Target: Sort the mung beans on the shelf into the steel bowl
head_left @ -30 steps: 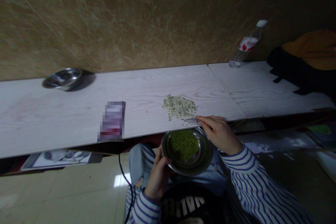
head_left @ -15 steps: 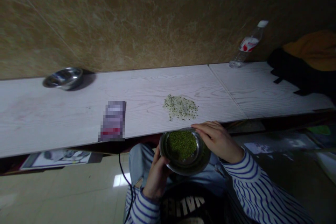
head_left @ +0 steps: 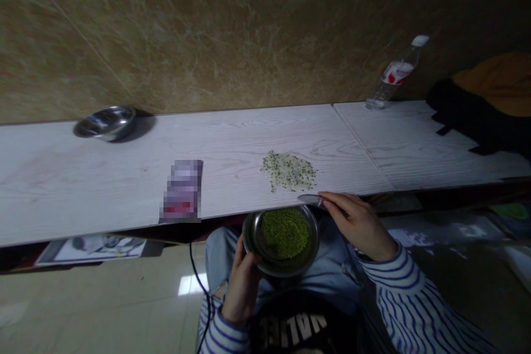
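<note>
My left hand (head_left: 243, 282) grips the left rim of a steel bowl (head_left: 313, 243), tilted towards me over my lap just below the table edge. Green beans (head_left: 286, 233), which look like mung beans, lie inside it. My right hand (head_left: 359, 221) is closed, its fingers pinching a thin metal spoon (head_left: 311, 199), seen nearly edge-on beside the bowl's upper right rim. Beyond the spoon, a scattered pile of white grains mixed with green beans (head_left: 289, 171) is spread on the white wooden tabletop (head_left: 232, 138).
A second steel bowl (head_left: 105, 123) sits near the wall at the left. A pixelated flat rectangular item (head_left: 181, 191) lies at the front edge. At the right stand a plastic bottle (head_left: 394, 77) and a black and orange bag (head_left: 485, 99). A dark cable (head_left: 197, 276) hangs below the table.
The bowl has moved slightly left and down with my left hand. My right hand has shifted right, away from the rim, and the spoon now shows in it.
</note>
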